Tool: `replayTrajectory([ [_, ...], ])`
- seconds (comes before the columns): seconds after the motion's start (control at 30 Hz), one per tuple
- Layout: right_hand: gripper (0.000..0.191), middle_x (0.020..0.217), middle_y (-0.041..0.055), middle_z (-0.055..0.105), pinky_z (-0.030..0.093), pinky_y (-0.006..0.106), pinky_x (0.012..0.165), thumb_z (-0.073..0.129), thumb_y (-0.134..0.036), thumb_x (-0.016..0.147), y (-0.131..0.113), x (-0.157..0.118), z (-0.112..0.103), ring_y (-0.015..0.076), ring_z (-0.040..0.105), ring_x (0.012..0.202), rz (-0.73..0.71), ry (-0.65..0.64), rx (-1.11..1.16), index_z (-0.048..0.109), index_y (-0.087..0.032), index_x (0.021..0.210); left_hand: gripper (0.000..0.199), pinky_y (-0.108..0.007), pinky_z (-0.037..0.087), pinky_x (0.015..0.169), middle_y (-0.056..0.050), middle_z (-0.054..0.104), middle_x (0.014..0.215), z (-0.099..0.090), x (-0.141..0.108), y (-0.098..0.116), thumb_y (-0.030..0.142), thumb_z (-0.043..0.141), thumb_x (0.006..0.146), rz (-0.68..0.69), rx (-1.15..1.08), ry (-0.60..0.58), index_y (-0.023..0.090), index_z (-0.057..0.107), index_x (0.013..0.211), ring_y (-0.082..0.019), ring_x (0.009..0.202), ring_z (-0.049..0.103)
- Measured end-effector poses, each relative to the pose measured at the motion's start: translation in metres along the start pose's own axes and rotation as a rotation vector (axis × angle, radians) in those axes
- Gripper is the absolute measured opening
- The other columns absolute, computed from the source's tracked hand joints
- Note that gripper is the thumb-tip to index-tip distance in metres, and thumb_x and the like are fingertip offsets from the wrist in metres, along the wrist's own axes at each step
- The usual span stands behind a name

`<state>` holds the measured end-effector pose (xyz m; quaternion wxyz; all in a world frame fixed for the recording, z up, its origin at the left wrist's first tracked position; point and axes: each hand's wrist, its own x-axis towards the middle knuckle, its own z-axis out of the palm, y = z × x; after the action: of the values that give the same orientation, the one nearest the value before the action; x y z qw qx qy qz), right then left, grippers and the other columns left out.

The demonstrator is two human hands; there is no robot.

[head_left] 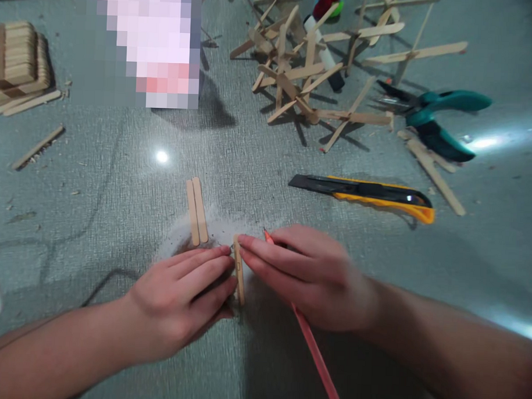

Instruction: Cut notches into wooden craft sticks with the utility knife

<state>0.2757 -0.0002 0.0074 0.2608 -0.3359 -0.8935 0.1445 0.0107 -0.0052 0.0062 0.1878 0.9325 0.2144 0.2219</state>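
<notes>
Between my hands a wooden craft stick [240, 277] stands on edge with small pencil marks on its side; whether several are stacked together I cannot tell. The fingertips of my left hand [184, 295] are closed on it from the left. My right hand [311, 277] presses its fingertips against the upper end from the right. A red pencil [315, 349] is tucked in that same hand, its point sticking out past the knuckles and its shaft slanting down to the right. Just beyond my left hand, two craft sticks [197, 211] lie side by side.
A yellow-and-black utility knife [362, 194] lies ahead of my right hand. Teal-handled pliers [439, 112] rest behind it, beside loose sticks [436, 176]. Crossed stick assemblies [292, 78] and a glue tube [326, 53] crowd the back. Bundled sticks [20, 60] sit far left. A blurred patch hides the upper left.
</notes>
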Motion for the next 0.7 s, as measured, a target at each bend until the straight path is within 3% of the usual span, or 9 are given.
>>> replayTrajectory([
  [0.13,0.030,0.127,0.0072,0.076,0.050,0.037,0.069,0.042,-0.013,0.106,0.0005,0.0002,0.0009,0.0191,0.067,0.082,-0.042,-0.072,-0.025,0.068,-0.016,0.120,0.030,-0.042,0.060,0.113,-0.016,0.070,0.125,-0.0001,-0.0013,-0.0017,0.030,0.067,0.100,0.013,-0.005,-0.006,0.006,0.071,0.116,-0.029,0.125,0.069],
  [0.3,0.028,0.124,0.0102,0.077,0.051,0.038,0.069,0.043,-0.013,0.106,0.0006,0.0003,0.0024,0.0210,0.068,0.085,-0.037,-0.060,0.000,0.069,-0.012,0.117,0.028,-0.039,0.061,0.111,-0.015,0.071,0.122,-0.0003,0.0015,-0.0031,0.031,0.063,0.102,0.018,0.017,0.004,0.007,0.071,0.114,-0.027,0.123,0.070],
  [0.47,0.028,0.127,0.0087,0.076,0.053,0.037,0.072,0.044,-0.015,0.105,0.0025,-0.0010,0.0033,0.0195,0.068,0.087,-0.027,-0.076,-0.008,0.070,-0.015,0.117,0.026,-0.038,0.062,0.108,-0.015,0.072,0.121,-0.0008,0.0038,-0.0025,0.029,0.060,0.104,0.019,0.036,0.010,0.008,0.071,0.114,-0.026,0.122,0.071],
  [0.7,0.028,0.128,0.0099,0.075,0.054,0.038,0.073,0.045,-0.013,0.104,0.0030,-0.0019,0.0040,0.0206,0.069,0.091,-0.027,-0.073,0.014,0.068,-0.014,0.119,0.027,-0.039,0.061,0.111,-0.016,0.071,0.124,-0.0003,0.0005,-0.0030,0.030,0.066,0.101,0.022,0.033,0.001,0.008,0.071,0.116,-0.027,0.126,0.069],
])
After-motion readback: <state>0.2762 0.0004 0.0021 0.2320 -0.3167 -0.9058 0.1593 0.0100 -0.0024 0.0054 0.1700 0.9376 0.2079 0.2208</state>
